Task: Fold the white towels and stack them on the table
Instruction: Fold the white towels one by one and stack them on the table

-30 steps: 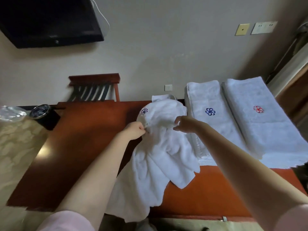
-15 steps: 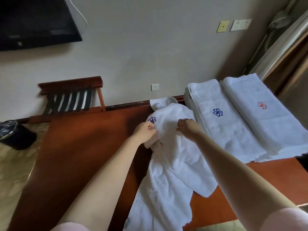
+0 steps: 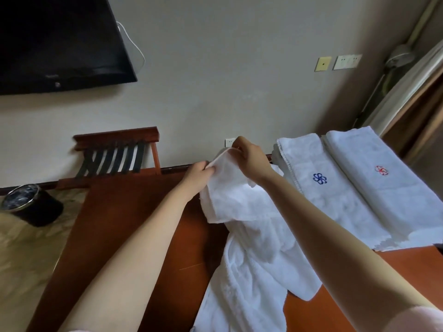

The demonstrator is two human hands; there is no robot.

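The left hand (image 3: 199, 174) and right hand (image 3: 249, 161) each pinch the loose towel's (image 3: 251, 248) top edge above the table (image 3: 134, 224); the rest trails over the table's near edge. It looks soft, limp and weighty. Its corners are probably the best hold, though bunching hides them.

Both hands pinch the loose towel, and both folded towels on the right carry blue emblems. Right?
Head view: the left folded towel has a blue emblem, but the right folded towel has a red one. The left hand and right hand do pinch the loose towel.
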